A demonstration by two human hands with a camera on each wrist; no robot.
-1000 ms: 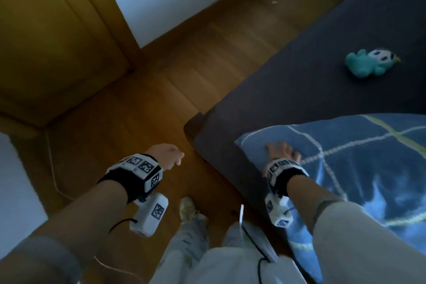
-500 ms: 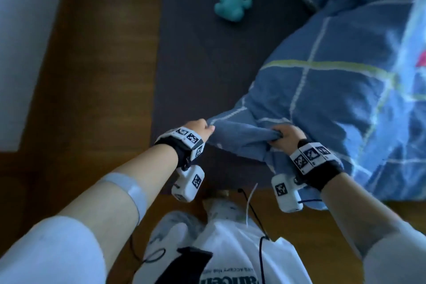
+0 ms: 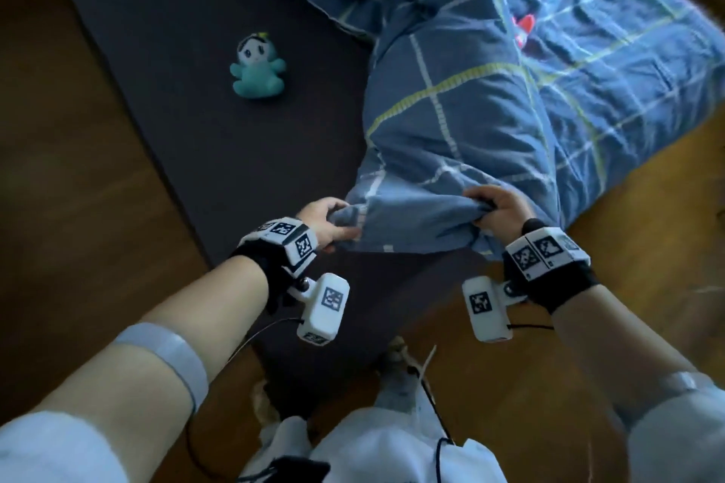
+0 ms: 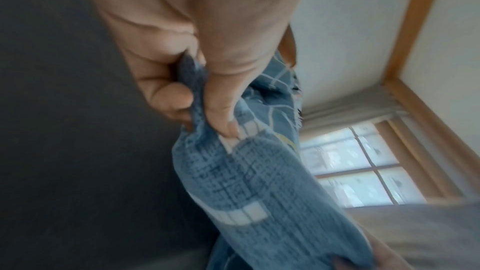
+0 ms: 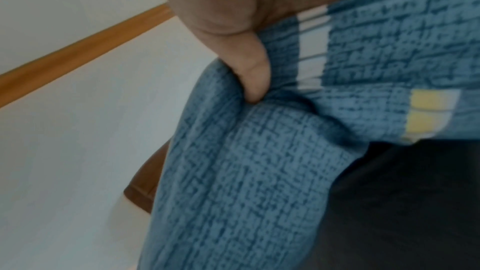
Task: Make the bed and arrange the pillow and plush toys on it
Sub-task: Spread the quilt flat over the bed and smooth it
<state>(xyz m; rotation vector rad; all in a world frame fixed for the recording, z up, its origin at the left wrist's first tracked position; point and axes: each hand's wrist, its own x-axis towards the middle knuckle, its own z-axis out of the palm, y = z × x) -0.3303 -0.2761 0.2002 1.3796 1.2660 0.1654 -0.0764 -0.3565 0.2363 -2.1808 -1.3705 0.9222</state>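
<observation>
Both your hands grip the near edge of the blue plaid duvet [image 3: 451, 122]. Left hand [image 3: 327, 223] has fingers curled round a bunched corner; the left wrist view shows thumb and fingers pinching the fabric. Right hand [image 3: 496, 210] is fisted on the same edge a little to the right, with the stretch of cloth between the two hands pulled fairly straight. The right wrist view shows your thumb [image 5: 253, 75] pressed into a fold.

The duvet lies heaped over the right side of the dark mattress [image 3: 188, 51], spilling off the far right edge toward the wooden floor [image 3: 70, 208]. White and yellow-green grid lines run on the fabric; one red patch [image 3: 523, 25] shows near the top, too small to tell what it is.

Count: one plush toy [image 3: 257, 69], teal body, pale face, lying face-up on the bare mattress, well apart from the duvet and your hands. One duvet.

Writing: square coded markers on both wrist units [image 3: 323, 312]; the print on your white clothing at the bottom edge is unreadable.
</observation>
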